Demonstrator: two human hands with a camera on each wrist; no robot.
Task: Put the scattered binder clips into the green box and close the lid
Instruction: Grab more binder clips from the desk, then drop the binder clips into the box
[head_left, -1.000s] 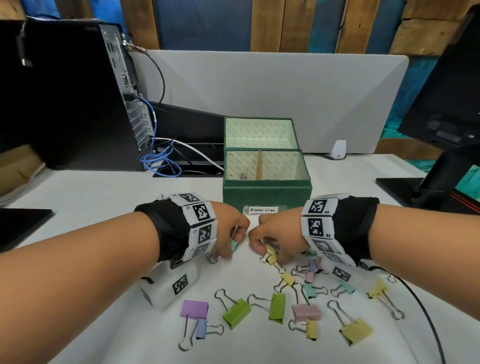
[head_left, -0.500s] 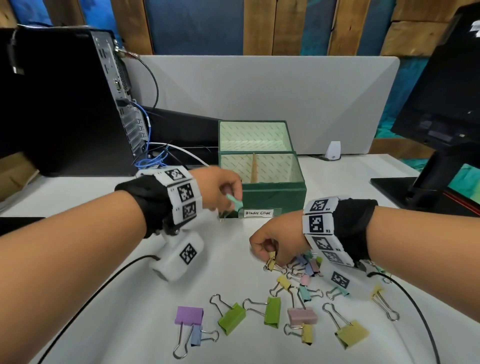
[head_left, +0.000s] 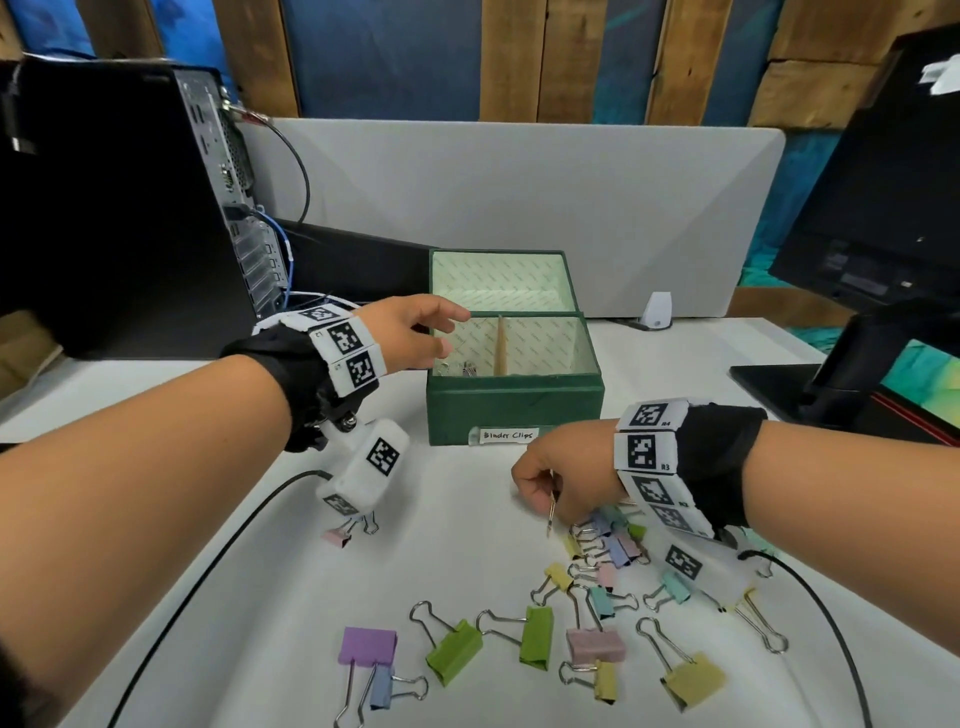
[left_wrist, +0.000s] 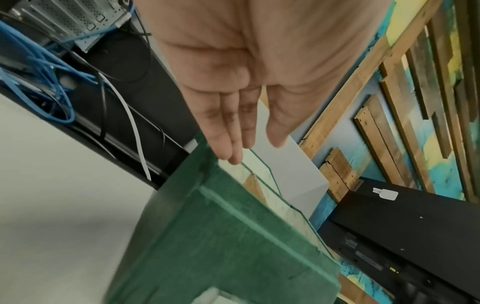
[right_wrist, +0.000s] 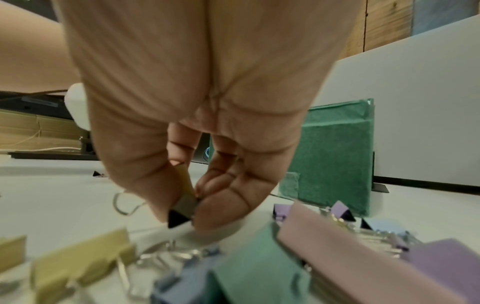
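The green box (head_left: 514, 410) stands open mid-table, its lid (head_left: 498, 280) upright behind it and a wooden divider (head_left: 501, 345) inside. A few clips (head_left: 467, 370) lie in its left compartment. My left hand (head_left: 452, 330) hovers over that compartment with straight fingers and holds nothing; the left wrist view shows the left hand (left_wrist: 255, 150) above the box corner (left_wrist: 207, 176). My right hand (head_left: 540, 501) is low in front of the box and pinches a small yellow clip (right_wrist: 184, 203) just above the table. Scattered clips lie near me, among them purple (head_left: 368, 644), green (head_left: 454, 657) and yellow (head_left: 693, 686).
A black computer tower (head_left: 119, 208) with blue cables (head_left: 280, 249) stands at the back left. A monitor (head_left: 883, 208) and its base (head_left: 779, 384) are on the right, and a grey partition (head_left: 519, 208) is behind the box. A small pink clip (head_left: 337, 535) lies under my left wrist.
My left hand carried a teal clip from the table up to the box and has opened; the clip is gone from its fingers. My right hand still pinches the yellow clip, slightly raised.
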